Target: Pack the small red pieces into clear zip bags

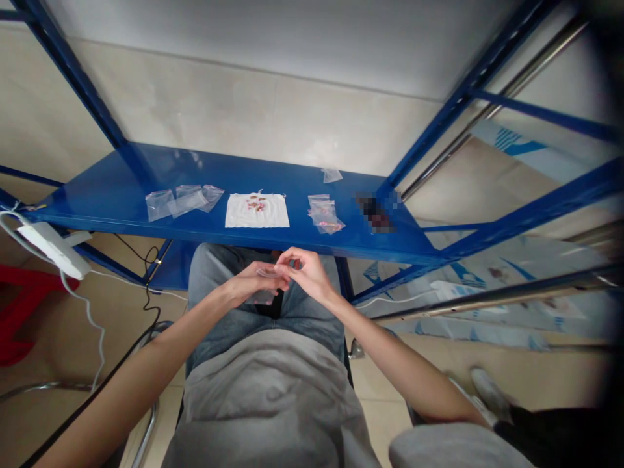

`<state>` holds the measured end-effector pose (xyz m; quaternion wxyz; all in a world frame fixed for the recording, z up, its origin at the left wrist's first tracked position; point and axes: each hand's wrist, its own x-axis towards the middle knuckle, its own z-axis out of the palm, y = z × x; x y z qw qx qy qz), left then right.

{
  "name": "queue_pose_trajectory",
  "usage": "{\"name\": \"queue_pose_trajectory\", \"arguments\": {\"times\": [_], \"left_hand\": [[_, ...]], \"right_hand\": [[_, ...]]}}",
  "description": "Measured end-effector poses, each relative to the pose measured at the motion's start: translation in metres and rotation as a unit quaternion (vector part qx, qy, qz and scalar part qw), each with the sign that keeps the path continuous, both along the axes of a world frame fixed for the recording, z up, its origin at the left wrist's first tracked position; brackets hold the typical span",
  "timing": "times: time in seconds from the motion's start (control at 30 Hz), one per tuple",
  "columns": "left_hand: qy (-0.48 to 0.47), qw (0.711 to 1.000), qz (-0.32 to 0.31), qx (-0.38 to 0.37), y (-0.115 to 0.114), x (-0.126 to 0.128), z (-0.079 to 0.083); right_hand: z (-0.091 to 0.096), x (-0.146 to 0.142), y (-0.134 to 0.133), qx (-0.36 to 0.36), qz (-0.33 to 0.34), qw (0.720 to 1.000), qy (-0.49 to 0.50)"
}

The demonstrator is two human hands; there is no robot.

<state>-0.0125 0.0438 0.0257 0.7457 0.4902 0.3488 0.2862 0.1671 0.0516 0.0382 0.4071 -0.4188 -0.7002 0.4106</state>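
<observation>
Above my lap, my left hand [251, 281] is closed around a small clear zip bag [263, 298], part of which hangs below the fingers. Thumb and fingertips of my right hand [309, 276] pinch together at the bag's upper edge, touching the left fingertips. What the bag contains is too small to make out. Just beyond the hands, a white cloth pouch [234, 211] lies flat on the blue shelf [273, 170], with several small pink and brown pieces [256, 204] on it. Right of it are overlapping zip bags [324, 214] with pink bits inside.
Several clear zip bags [182, 200] lie at the shelf's left, and another [332, 175] near its back edge. A blurred-out dark object [374, 213] is at the right. Blue uprights frame both sides. A white power strip [54, 250] with cables hangs at the left.
</observation>
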Motion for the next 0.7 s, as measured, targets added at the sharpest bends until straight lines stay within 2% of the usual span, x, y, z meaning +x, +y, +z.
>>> {"name": "queue_pose_trajectory", "arguments": {"times": [0.17, 0.27, 0.33, 0.57, 0.7], "left_hand": [[-0.036, 0.999, 0.007, -0.018, 0.002, 0.001, 0.004], [-0.078, 0.997, 0.006, -0.016, 0.003, 0.001, 0.004], [-0.086, 0.996, 0.010, -0.005, 0.003, 0.001, 0.002], [0.038, 0.997, -0.022, 0.068, 0.010, -0.002, -0.007], [0.053, 0.993, -0.031, 0.105, 0.011, -0.002, -0.009]], "right_hand": [[0.004, 0.001, -0.002, 0.085, 0.020, 0.993, -0.078], [0.005, 0.002, -0.002, 0.140, 0.026, 0.986, -0.089], [0.004, 0.002, -0.002, 0.150, 0.024, 0.985, -0.084], [0.007, 0.007, -0.004, 0.088, -0.045, 0.993, -0.062], [0.006, 0.008, -0.002, 0.041, -0.064, 0.997, 0.032]]}}
